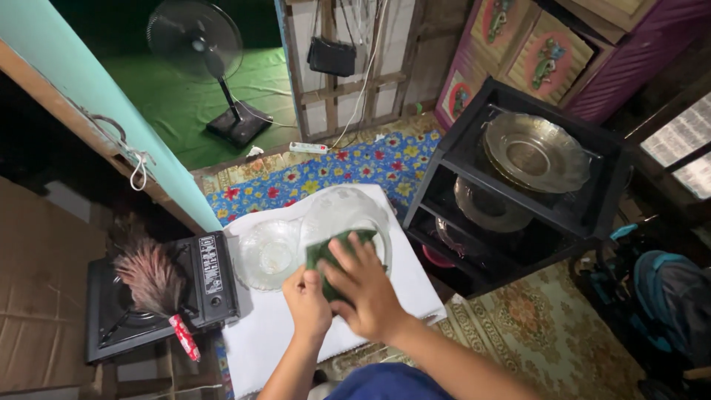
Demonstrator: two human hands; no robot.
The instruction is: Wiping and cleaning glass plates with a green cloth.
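Head view: both hands press green cloth on glass plate near cloth edge.

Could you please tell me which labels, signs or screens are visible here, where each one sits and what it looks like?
White label: on the top of the black stove, left of the glass dishes; a tall rectangle with small dark print.
Decorated panels: on the purple cabinet, top right; tan rectangles with red ovals and green figures.
No screens or packages show.
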